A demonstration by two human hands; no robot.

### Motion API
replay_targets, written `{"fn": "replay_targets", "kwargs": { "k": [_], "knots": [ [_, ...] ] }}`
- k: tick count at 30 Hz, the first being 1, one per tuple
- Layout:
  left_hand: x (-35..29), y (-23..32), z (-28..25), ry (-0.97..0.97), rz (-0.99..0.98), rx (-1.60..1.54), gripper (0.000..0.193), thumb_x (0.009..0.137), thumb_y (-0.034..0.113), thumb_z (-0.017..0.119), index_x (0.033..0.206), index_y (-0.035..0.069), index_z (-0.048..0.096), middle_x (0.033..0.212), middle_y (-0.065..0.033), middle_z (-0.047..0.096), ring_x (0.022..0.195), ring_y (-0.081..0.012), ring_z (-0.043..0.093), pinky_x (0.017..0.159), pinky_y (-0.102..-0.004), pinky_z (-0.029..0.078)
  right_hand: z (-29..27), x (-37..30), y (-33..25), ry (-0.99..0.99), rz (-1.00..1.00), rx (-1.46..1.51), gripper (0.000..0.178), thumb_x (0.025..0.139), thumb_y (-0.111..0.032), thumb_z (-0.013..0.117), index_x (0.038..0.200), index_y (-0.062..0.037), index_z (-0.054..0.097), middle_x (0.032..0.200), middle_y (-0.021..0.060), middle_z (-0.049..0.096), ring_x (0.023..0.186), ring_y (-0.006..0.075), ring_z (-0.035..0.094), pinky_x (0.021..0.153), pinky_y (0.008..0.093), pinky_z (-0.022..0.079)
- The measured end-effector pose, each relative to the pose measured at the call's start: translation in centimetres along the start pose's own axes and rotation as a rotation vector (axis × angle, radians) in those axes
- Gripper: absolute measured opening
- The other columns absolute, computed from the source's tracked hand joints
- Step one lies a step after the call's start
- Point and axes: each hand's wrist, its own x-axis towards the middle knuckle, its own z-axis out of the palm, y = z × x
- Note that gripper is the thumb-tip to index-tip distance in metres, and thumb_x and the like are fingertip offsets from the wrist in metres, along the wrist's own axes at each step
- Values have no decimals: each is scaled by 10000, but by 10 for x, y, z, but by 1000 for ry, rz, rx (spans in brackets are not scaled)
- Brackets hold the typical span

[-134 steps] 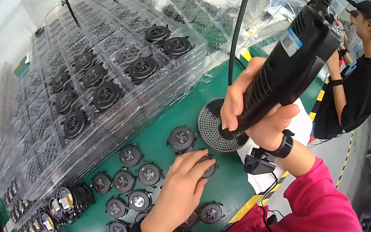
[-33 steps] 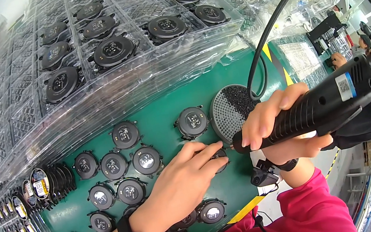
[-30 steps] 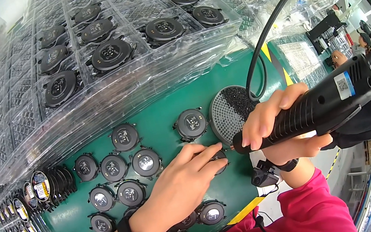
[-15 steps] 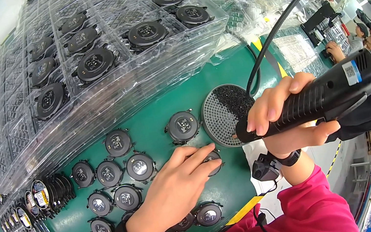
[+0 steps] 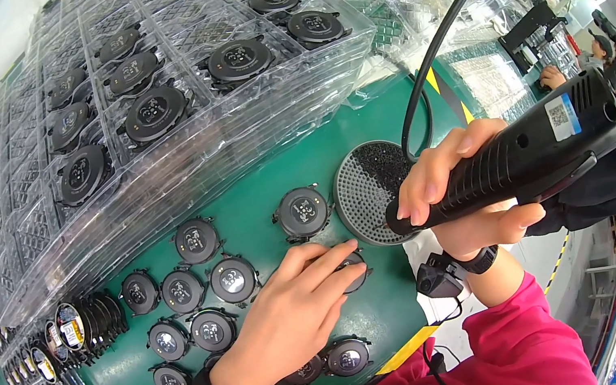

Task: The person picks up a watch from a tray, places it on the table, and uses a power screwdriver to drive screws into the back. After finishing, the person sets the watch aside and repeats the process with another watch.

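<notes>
On the head view, my only feed, I have the left grip [image 5: 287, 307] laid over a black watch case [image 5: 353, 259] on the green counter [image 5: 280, 173], near the screw dish [image 5: 367, 207]. Its fingers rest at the case, but whether they pinch it or merely steady it I cannot tell. My right grip [image 5: 437, 174] is wrapped firmly around a black electric screwdriver [image 5: 531, 149], whose nose sits at the dish's lower right edge; I can't make out whether its bit touches anything.

Black screws [image 5: 386, 165] cover part of the dish, leaving many bare holes.

I judge the work to be partway: 9 cases sit in the pockets of the clear plastic tray [image 5: 217, 142], while many loose cases [image 5: 303, 212] lie spread on the counter, backs up. With the driver's nose apart from the case under my fingers, that case looks unfinished to me. Which of the others are done, I cannot tell.
</notes>
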Motion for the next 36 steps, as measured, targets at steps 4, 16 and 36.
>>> {"fn": "replay_targets", "kwargs": {
  "k": [4, 16, 36],
  "knots": [
    [-1, 0, -1, -8, -13, -3, 390, 761, 0, 686, 1146, 49, 641, 1310, -77, 575, 1109, -265, 539, 878, -367, 530, 3, 0, 1, 0, -5, -67, 866, 686, -773, 673, 1087, -52, 410, 753, 108, 561, 552, 230, 605, 506, 360, 544],
    [-1, 2, -9, -92, 23, 139, 484, 768, 130, 722, 1233, 55, 612, 1348, -18, 554, 953, -212, 535, 871, -336, 493, 7, 0, -8, -13, 60, -145, 803, 737, -748, 655, 1070, -68, 389, 757, 95, 556, 552, 219, 601, 511, 367, 545],
    [-2, -3, -2, -17, 26, 73, 360, 763, 106, 735, 1116, 100, 660, 1298, -1, 592, 898, -205, 552, 817, -338, 482, 23, -11, -27, -18, 131, 61, 720, 802, -658, 672, 1078, -52, 397, 802, 147, 569, 596, 284, 615, 568, 431, 553]
  ]
}}
